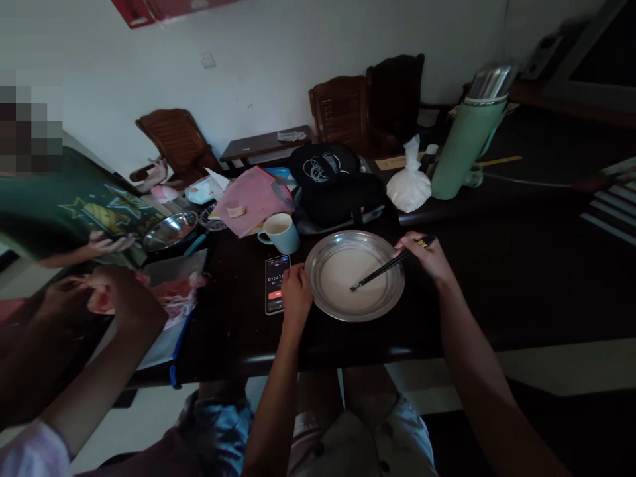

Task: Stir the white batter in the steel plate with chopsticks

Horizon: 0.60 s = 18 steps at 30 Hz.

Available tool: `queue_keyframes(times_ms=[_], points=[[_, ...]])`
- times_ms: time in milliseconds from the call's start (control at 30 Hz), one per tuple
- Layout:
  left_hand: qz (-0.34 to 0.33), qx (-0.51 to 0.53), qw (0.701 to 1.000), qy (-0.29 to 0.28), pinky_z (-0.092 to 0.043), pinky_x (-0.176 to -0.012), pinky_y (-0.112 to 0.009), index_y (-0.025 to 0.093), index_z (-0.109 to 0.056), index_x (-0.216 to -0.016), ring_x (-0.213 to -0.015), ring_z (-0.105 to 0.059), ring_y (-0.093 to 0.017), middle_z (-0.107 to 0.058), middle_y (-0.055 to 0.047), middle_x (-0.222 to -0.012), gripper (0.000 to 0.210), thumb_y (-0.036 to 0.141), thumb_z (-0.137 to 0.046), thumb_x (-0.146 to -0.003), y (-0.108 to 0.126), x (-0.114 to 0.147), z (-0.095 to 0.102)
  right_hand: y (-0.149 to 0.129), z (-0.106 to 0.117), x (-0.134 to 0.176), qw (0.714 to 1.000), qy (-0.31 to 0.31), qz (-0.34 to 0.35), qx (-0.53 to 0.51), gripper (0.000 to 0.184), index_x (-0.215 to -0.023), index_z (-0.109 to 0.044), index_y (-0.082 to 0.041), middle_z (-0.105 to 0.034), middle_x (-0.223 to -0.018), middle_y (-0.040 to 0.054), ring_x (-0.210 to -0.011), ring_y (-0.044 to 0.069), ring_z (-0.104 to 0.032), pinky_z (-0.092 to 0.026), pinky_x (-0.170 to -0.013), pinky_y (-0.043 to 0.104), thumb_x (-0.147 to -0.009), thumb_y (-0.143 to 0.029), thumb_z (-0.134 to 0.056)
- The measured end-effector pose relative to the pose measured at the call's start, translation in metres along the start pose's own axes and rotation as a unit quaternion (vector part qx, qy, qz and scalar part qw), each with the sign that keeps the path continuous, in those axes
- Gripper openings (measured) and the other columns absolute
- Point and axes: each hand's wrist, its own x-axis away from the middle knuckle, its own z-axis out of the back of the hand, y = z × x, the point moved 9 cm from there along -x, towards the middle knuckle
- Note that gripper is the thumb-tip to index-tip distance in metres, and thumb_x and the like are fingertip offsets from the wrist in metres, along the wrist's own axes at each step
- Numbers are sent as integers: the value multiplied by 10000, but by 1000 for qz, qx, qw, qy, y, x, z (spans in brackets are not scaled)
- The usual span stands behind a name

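Observation:
A wide metal bowl (320,301) with pale, milky liquid (342,265) in it sits on the dark table before me. My left hand (297,291) grips the bowl's left rim, its fingers partly overlapping the phone beside it. Black chopsticks (385,267) slant down from my right hand (422,255), which is closed around their upper end over the right rim. Their tips dip into the liquid near the middle. The phone (273,301) lies just left of the bowl, its lit screen showing a running time.
Behind the bowl stand a light blue mug (282,233), a black bag (338,192) and a knotted bag of white powder (408,191). A green flask (464,149) rises at right. At left, co-workers' hands (122,291) handle raw meat over a board (163,344), near a metal pan (171,232).

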Motion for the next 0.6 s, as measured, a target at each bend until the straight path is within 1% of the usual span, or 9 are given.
queue_keyframes(times_ms=[100,167,267,300,400,467,600], points=[[8,16,1000,12,-448,-847,-371,156,-645,-963,-902,-590,-220,-659,-110,-934,315,236,-354,-872,0,8,4,-3,-6,-1,1000,-15,12,10,319,-753,-697,-219,-734,-695,29,-732,209,-699,-524,-755,338,-800,-525,-620],[17,29,999,13,-450,-838,-359,157,-634,-971,-910,-594,-215,-661,-107,-952,305,248,-357,-882,0,16,6,-4,-1,-2,1000,8,15,12,318,-751,-694,-220,-735,-695,26,-732,209,-699,-523,-749,337,-802,-524,-618],[27,34,999,11,-453,-829,-349,151,-613,-994,-917,-599,-210,-656,-112,-977,307,291,-354,-906,0,30,9,-3,8,-2,999,41,14,12,304,-738,-688,-218,-728,-663,16,-671,190,-689,-518,-720,319,-811,-505,-619],[29,29,999,11,-453,-829,-348,148,-605,-998,-917,-599,-211,-654,-116,-976,313,306,-348,-915,0,36,9,-2,7,-2,999,37,14,11,300,-735,-687,-217,-727,-659,15,-665,187,-688,-517,-720,315,-815,-498,-618],[36,6,999,13,-454,-812,-350,150,-589,-991,-899,-596,-215,-645,-119,-953,324,346,-338,-930,-1,50,10,-2,-3,-1,1000,-6,12,7,307,-733,-690,-216,-734,-686,21,-708,196,-697,-521,-743,320,-820,-500,-612],[25,-5,999,21,-450,-824,-354,158,-582,-1002,-924,-592,-219,-639,-120,-965,315,351,-343,-933,1,58,11,-3,-7,-1,1000,-17,12,11,319,-737,-692,-218,-741,-716,26,-747,209,-703,-526,-755,329,-817,-514,-606],[3,-48,998,36,-433,-845,-367,162,-590,-1023,-947,-587,-231,-639,-125,-983,326,347,-335,-936,5,68,11,-3,5,-2,999,31,15,18,318,-740,-685,-221,-734,-687,21,-712,206,-699,-527,-740,332,-810,-522,-610]])
